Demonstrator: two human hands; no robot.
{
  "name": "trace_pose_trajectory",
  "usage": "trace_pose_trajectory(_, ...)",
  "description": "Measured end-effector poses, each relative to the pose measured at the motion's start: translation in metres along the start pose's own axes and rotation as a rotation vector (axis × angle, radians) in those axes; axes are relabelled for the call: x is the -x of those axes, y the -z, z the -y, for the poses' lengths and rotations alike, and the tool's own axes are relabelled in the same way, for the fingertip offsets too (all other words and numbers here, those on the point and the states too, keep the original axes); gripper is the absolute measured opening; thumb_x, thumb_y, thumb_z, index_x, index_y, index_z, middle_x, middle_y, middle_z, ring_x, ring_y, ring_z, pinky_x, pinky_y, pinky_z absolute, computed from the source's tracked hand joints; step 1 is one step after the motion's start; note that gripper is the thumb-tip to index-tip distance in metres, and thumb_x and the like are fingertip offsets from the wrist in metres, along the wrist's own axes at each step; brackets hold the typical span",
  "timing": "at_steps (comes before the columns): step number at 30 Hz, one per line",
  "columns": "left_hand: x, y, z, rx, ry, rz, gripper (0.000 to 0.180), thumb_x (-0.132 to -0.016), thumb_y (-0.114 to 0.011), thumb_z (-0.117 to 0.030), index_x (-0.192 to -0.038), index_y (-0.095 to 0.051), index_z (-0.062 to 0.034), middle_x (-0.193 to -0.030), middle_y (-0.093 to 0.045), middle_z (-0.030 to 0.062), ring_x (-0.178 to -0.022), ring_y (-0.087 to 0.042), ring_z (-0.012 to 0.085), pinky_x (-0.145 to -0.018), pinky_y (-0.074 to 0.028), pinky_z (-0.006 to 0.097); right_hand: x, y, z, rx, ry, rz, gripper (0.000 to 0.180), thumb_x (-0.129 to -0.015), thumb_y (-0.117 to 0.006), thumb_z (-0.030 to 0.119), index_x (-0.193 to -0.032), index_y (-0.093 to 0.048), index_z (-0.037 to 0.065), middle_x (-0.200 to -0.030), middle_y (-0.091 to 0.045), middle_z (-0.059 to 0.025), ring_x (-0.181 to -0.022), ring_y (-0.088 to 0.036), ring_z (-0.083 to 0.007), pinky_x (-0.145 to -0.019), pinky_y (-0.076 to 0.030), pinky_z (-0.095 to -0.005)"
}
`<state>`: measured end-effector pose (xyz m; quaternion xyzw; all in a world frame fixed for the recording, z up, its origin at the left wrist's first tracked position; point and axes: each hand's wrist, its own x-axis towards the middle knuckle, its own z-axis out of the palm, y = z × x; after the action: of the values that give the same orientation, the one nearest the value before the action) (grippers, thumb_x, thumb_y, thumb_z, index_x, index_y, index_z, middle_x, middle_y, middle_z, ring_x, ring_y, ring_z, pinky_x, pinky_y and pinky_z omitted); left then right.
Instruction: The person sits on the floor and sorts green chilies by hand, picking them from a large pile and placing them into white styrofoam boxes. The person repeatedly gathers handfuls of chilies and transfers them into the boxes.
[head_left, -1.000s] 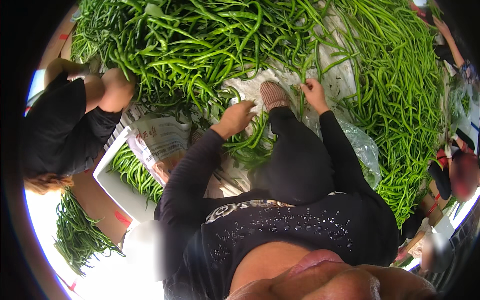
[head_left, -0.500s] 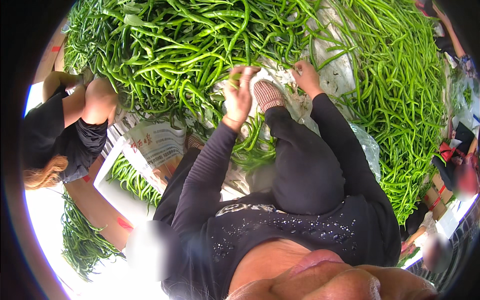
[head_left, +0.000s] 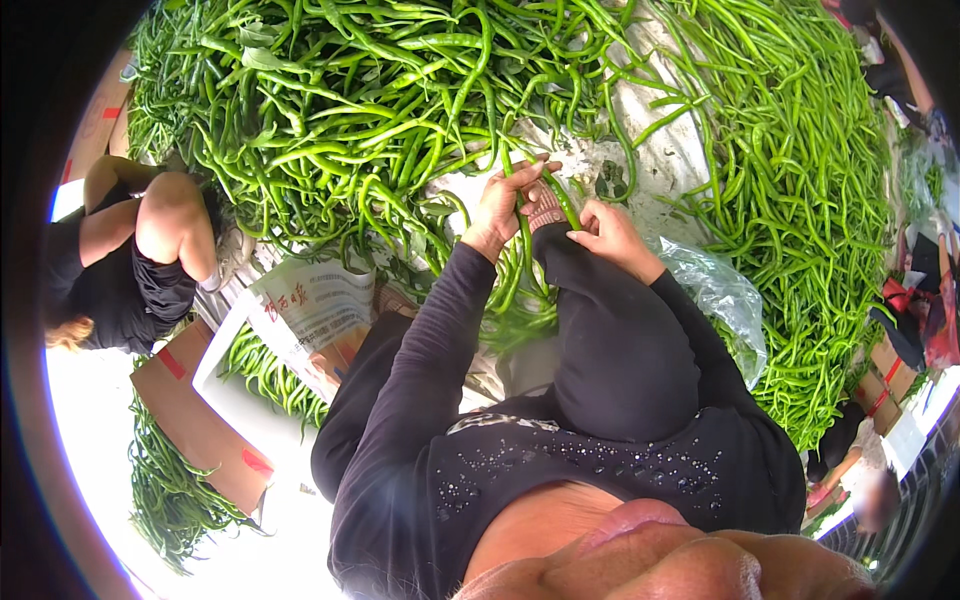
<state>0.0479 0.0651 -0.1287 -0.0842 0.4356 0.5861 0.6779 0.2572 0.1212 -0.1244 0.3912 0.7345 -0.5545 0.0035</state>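
Observation:
Long green chili peppers lie in a big heap (head_left: 370,120) in front of me. My left hand (head_left: 503,208) has its fingers closed on green chili peppers, one of them sticking up past the fingers. My right hand (head_left: 610,237) pinches the lower end of a slender green chili pepper (head_left: 563,203), whose upper end is near my left fingertips. Just below my left hand, a small bunch of chili peppers (head_left: 515,290) lies beside my bent leg. My shoe (head_left: 545,208) is partly hidden behind the hands.
Another broad pile of chili peppers (head_left: 790,200) spreads on the right. A clear plastic bag (head_left: 715,295) lies by my right forearm. At left stand a white box (head_left: 210,365) holding chili peppers, a newspaper sheet (head_left: 315,310) and cardboard (head_left: 195,400). A person in black (head_left: 120,270) crouches beyond.
Both hands have come back from the heap's edge toward me. The right hand, empty-looking before, now pinches a chili pepper; more peppers show in the left. The person at left has shifted.

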Motion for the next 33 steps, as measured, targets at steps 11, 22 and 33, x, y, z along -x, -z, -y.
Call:
trace_pose_trajectory(11,0.040,0.016,-0.036,0.056,-0.234,-0.050,0.027,-0.096,-0.052,-0.020,-0.100,-0.061,0.0053,-0.085,-0.065,0.0092,-0.049,-0.041,0.0068,-0.041,-0.029,0.019,-0.176,0.054,-0.029,0.415,-0.158,-0.435,0.049,-0.076,-0.071,0.048,-0.099,-0.061,0.006,-0.093,-0.065,-0.0136,-0.086,-0.063,-0.0304,-0.074,-0.049,-0.0384)
trace_pose_trajectory(22,0.065,0.018,-0.036,-0.249,-0.253,-0.133,0.031,-0.097,-0.050,-0.026,-0.093,-0.061,0.0025,-0.080,-0.065,0.0102,-0.053,-0.046,0.0074,-0.046,-0.033,0.020,-0.067,0.127,-0.003,-0.859,-0.021,-0.204,0.012,-0.095,-0.050,0.009,-0.097,-0.048,-0.002,-0.088,-0.063,-0.0114,-0.067,-0.063,-0.0187,-0.058,-0.052,-0.0268)
trace_pose_trajectory(33,0.057,0.014,-0.014,-0.209,-0.157,-0.097,0.022,-0.094,-0.053,-0.020,-0.086,-0.062,-0.0010,-0.077,-0.067,0.0104,-0.050,-0.045,0.0064,-0.046,-0.033,0.019,-0.101,0.070,-0.104,0.375,-0.347,-0.431,0.039,-0.079,-0.069,0.023,-0.106,-0.053,0.000,-0.092,-0.063,-0.0225,-0.093,-0.060,-0.0406,-0.083,-0.047,-0.0425)
